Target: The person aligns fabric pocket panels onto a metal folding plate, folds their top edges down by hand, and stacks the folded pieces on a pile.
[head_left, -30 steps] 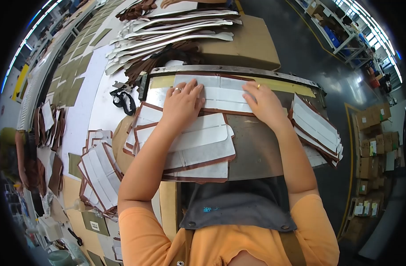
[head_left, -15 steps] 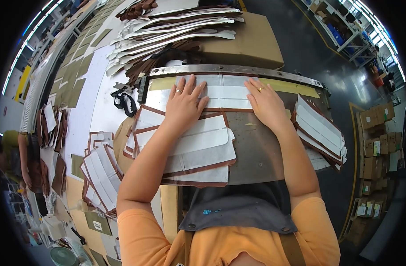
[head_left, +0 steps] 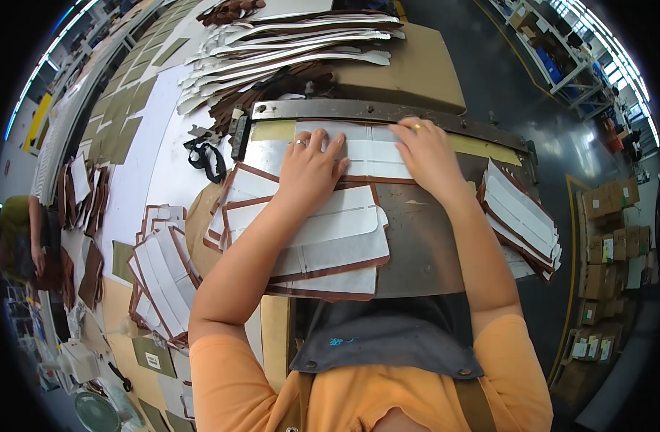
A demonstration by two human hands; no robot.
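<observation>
A white panel with thin brown edges [head_left: 376, 160] lies flat on a metal plate [head_left: 423, 248], its far edge at a long metal bar [head_left: 322, 109]. My left hand [head_left: 310, 167] rests on the panel's left part, fingers apart and slightly bent. On the right part lies my right hand [head_left: 432, 160], its fingers stretched to the far edge beside the bar, the tips partly hidden. Neither hand grips anything. Under my left forearm is a loose pile of similar white panels with brown edges [head_left: 322, 245].
More such panels are stacked at the right [head_left: 521, 212] and left [head_left: 164, 277]. Long white and brown strips [head_left: 286, 43] lie beside a cardboard box [head_left: 423, 65] at the back. A black strap [head_left: 206, 162] sits left of the bar. Another person's arm [head_left: 36, 230] shows far left.
The fingers of my right hand have shifted left and toward the bar along the panel's far edge. My left hand's fingers are more bent. The bar looks slightly tilted forward.
</observation>
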